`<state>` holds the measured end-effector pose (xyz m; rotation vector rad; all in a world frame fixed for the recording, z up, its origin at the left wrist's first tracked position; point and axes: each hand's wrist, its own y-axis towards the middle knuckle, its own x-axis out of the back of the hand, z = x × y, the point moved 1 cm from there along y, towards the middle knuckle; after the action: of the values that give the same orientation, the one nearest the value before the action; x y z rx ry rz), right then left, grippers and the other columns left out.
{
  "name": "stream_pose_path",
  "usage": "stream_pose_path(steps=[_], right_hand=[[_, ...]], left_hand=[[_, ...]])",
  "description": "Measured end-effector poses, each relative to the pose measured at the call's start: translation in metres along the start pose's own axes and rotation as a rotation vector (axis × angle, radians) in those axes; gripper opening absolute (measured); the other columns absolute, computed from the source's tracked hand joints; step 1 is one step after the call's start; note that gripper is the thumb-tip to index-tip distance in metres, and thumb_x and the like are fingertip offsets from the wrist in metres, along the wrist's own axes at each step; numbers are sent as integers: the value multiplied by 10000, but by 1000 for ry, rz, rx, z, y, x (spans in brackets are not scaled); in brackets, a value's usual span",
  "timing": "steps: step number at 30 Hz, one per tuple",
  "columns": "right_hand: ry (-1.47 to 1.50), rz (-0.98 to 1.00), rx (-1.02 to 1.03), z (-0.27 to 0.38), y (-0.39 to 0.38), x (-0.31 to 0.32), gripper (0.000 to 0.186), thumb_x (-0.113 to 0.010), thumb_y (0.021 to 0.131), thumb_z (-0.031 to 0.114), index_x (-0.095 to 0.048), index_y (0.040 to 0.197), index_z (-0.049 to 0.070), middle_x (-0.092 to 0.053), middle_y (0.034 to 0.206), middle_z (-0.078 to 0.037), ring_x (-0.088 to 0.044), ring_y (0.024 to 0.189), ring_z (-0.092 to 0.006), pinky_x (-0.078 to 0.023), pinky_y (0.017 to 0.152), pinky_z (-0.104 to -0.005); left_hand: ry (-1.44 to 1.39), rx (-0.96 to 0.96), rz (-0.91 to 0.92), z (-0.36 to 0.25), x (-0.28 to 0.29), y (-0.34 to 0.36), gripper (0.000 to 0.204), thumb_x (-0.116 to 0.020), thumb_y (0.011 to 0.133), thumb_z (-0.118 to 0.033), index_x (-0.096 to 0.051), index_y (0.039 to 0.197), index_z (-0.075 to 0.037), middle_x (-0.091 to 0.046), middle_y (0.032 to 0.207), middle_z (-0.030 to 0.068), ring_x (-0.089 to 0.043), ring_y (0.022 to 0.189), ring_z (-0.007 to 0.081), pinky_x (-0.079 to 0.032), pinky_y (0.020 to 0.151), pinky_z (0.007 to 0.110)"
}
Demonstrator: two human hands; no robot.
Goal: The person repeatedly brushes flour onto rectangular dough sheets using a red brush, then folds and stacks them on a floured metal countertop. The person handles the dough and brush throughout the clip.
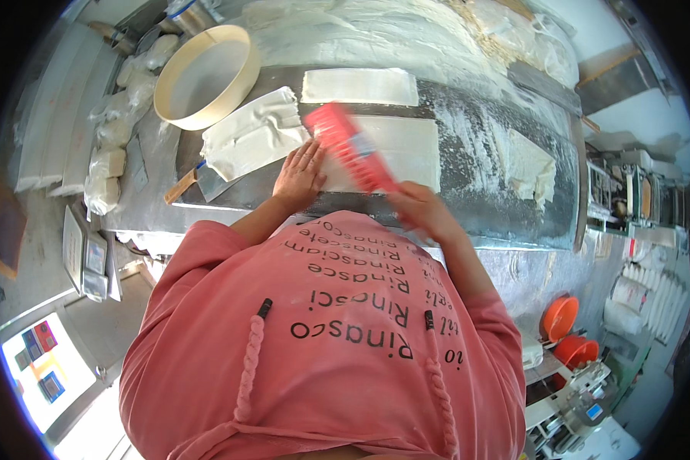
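The right hand (422, 209) clasped a red tool (354, 148); the left hand (300, 181) lay flat, empty, beside the near dough sheet (410, 149).

red tool (353, 144) | blurred, aslant | dough sheet (412, 146) | pale, rectangular, flat, partly hidden behind red tool

"What colour is the brush-like tool (343, 136) at twelve o'clock?"

"Pinkish red, with one pale patch."

"And the dough sheet (360, 86) beyond it?"

"Plain creamy white. The tabletop (483, 201) towards two is dark grey, streaked white."

"The sieve (245, 83) near eleven?"

"Pale tan rim, greyish mesh."

"The basins (561, 316) at four?"

"Bright orange. At six, the hoodie (330, 383) is pink with black lettering."
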<state>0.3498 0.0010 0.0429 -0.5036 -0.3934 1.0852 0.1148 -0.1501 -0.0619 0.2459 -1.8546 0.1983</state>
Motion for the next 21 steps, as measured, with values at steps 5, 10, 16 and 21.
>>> stream_pose_path(steps=[5,10,16,21], right_hand=[[-3,80,-76,-30,27,-12,255,-558,910,292,-569,861,42,-534,645,-17,-504,512,-97,-436,468,-250],[28,-333,-166,-65,-16,64,275,-572,911,307,-608,954,39,-531,626,-18,-497,509,-94,-416,438,-242],[2,-114,-71,-24,-31,24,275,-563,925,313,-598,901,41,-523,615,-11,-490,507,-87,-399,429,-240],[13,-243,-216,-57,-20,84,274,-560,919,310,-593,862,44,-531,620,-15,-495,496,-88,-423,426,-255]], left_hand=[[115,63,200,1,-3,6,523,-452,906,-296,-422,1344,-11,-357,1451,149,-289,1370,320,-182,1142,440],[-31,-52,-98,-2,0,0,597,-495,881,-264,-338,1399,-12,-314,1486,125,-296,1370,282,-209,1135,412],[8,-6,-19,-6,0,4,618,-520,860,-243,-334,1398,-5,-297,1497,123,-299,1368,282,-223,1129,418],[-56,-52,-91,0,1,0,616,-543,836,-193,-349,1389,-1,-316,1487,131,-305,1362,300,-238,1120,432]])
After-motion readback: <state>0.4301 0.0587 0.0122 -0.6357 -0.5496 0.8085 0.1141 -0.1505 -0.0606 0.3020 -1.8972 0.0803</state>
